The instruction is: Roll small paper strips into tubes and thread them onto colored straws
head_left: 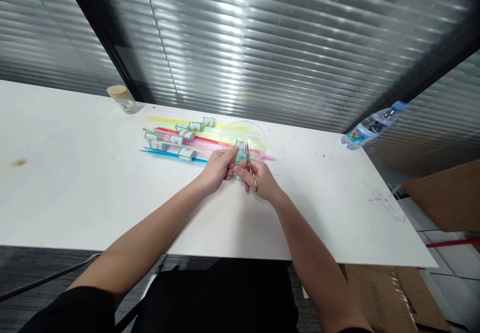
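Observation:
My right hand [259,178] is closed around small scissors [250,169] with copper-coloured handles, their blades pointing up and away from me. Just left of it, my left hand [219,169] is closed in a pinch; what its fingers hold is too small to make out. Behind both hands lies a round clear plastic dish [243,124] with small green and blue bits in it. Bundles of thin coloured sticks, yellow, red, pink and blue [200,160], with green-and-white paper labels [187,153], lie behind and left of my left hand.
A capped jar [125,100] stands at the table's back edge. A water bottle [371,127] is at the back right. Clear plastic strips [388,204] lie near the right edge of the white table [112,188]. Window blinds rise behind. Cardboard [378,293] is below right.

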Action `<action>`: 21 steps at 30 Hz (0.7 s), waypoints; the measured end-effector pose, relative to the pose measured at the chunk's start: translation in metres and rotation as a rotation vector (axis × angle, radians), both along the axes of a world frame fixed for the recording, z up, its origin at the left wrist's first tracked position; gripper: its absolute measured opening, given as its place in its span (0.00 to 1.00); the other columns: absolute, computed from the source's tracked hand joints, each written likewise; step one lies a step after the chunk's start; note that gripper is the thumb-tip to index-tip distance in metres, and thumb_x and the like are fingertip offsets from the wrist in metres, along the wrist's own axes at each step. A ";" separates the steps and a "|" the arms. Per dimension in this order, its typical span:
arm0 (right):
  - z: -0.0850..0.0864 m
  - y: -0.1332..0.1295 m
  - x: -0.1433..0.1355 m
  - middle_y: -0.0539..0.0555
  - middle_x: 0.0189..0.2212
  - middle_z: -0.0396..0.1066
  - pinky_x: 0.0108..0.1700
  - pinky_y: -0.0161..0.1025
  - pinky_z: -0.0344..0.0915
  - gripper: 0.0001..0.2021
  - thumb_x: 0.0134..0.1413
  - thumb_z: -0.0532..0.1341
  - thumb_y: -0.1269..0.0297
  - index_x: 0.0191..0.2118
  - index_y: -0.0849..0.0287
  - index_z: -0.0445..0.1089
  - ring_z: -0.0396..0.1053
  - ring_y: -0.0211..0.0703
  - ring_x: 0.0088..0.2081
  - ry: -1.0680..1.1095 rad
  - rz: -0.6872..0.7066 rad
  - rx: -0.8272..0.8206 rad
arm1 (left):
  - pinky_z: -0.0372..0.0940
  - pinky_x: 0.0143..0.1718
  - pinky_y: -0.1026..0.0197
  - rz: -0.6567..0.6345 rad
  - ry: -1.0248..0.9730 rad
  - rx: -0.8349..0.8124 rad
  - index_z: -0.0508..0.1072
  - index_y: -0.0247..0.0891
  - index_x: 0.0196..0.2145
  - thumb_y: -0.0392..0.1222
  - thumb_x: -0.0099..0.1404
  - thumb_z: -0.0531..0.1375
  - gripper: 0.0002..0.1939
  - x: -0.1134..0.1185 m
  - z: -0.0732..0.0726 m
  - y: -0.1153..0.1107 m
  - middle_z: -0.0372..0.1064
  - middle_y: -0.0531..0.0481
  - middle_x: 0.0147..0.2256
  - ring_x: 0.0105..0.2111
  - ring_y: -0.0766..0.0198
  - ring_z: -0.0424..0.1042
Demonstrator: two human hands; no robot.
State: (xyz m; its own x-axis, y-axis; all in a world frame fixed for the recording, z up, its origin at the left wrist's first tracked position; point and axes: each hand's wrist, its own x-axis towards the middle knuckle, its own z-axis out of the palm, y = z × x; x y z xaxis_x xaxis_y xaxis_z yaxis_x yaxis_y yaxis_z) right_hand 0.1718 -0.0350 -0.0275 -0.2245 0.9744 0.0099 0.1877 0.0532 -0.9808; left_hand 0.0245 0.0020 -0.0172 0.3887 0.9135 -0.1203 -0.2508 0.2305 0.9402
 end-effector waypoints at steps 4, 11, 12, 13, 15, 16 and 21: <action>-0.002 0.000 0.000 0.45 0.19 0.60 0.23 0.35 0.58 0.20 0.49 0.65 0.44 0.29 0.57 0.64 0.59 0.35 0.20 -0.028 -0.014 0.008 | 0.39 0.15 0.69 0.004 0.011 0.013 0.51 0.38 0.17 0.55 0.59 0.63 0.29 0.000 0.000 0.000 0.43 0.60 0.15 0.14 0.77 0.43; -0.003 0.000 0.000 0.45 0.20 0.60 0.22 0.34 0.58 0.20 0.49 0.66 0.45 0.29 0.58 0.63 0.58 0.34 0.21 -0.037 -0.025 0.016 | 0.40 0.15 0.69 -0.006 0.010 0.009 0.50 0.38 0.17 0.55 0.59 0.63 0.29 0.000 0.002 0.000 0.43 0.60 0.15 0.15 0.77 0.43; -0.003 0.000 0.000 0.45 0.20 0.60 0.22 0.34 0.57 0.20 0.49 0.66 0.45 0.28 0.57 0.63 0.58 0.34 0.21 -0.033 -0.026 0.013 | 0.40 0.15 0.69 -0.008 0.012 0.009 0.50 0.38 0.16 0.55 0.59 0.63 0.29 -0.001 0.002 0.000 0.43 0.60 0.15 0.15 0.77 0.43; -0.002 0.000 0.000 0.45 0.20 0.59 0.22 0.34 0.57 0.20 0.49 0.66 0.45 0.28 0.57 0.62 0.58 0.34 0.20 -0.029 -0.025 0.010 | 0.40 0.15 0.69 -0.010 0.013 0.009 0.50 0.38 0.16 0.55 0.59 0.63 0.29 -0.001 0.002 0.000 0.43 0.60 0.14 0.15 0.77 0.43; -0.001 0.000 0.000 0.44 0.20 0.59 0.21 0.34 0.56 0.21 0.49 0.66 0.46 0.27 0.57 0.61 0.58 0.33 0.19 -0.021 -0.027 0.004 | 0.40 0.15 0.69 -0.010 0.015 0.013 0.50 0.38 0.16 0.55 0.60 0.62 0.29 -0.001 0.001 0.000 0.43 0.60 0.14 0.15 0.77 0.43; 0.000 -0.001 0.000 0.44 0.19 0.58 0.21 0.34 0.56 0.21 0.49 0.66 0.46 0.27 0.57 0.60 0.58 0.33 0.19 -0.019 -0.029 -0.002 | 0.40 0.15 0.69 -0.010 0.017 0.016 0.50 0.38 0.16 0.55 0.60 0.62 0.29 -0.002 0.001 0.000 0.43 0.61 0.14 0.15 0.77 0.43; 0.004 -0.002 -0.001 0.43 0.18 0.58 0.21 0.34 0.55 0.20 0.50 0.66 0.48 0.27 0.57 0.59 0.60 0.33 0.17 -0.029 -0.038 -0.025 | 0.39 0.15 0.70 0.009 0.009 -0.008 0.49 0.39 0.17 0.54 0.60 0.62 0.28 -0.001 0.001 0.001 0.42 0.61 0.15 0.14 0.77 0.42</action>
State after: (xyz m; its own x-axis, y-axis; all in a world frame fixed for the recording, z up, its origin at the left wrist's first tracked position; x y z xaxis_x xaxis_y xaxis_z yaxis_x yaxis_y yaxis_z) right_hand 0.1709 -0.0368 -0.0231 -0.1874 0.9821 -0.0202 0.2177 0.0215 -0.9758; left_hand 0.0231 0.0033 -0.0165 0.3792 0.9160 -0.1313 -0.2444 0.2360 0.9405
